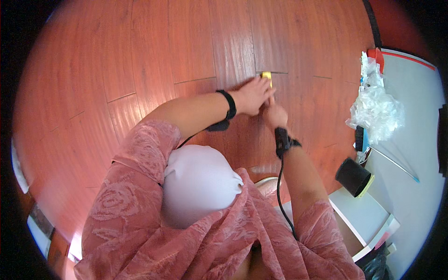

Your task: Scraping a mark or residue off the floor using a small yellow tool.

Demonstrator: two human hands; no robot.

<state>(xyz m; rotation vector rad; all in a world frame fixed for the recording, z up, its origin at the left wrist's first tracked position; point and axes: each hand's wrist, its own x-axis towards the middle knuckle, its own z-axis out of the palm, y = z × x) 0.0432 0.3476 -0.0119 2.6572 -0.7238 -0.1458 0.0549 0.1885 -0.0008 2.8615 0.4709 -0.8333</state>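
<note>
My left hand (254,95) reaches in from the left, its fingers lying across a small yellow object (267,76) low over the wooden floor. Only the far end of that object shows, and I cannot tell what it is. Close beside it, my right hand (275,114) has curled fingers, with one finger stretched forward to meet the left fingers. The hands overlap and are slightly blurred, so the grip of each is partly hidden. Black straps with small devices and cables circle both wrists.
Along the right wall (416,133) are crumpled clear plastic (378,112), a blue-backed brush (360,138), a thin rod (395,164), a black cylindrical container (353,177) and a white box-like piece (364,213). A white-covered knee (199,182) and a shoe (269,185) are close to my arms.
</note>
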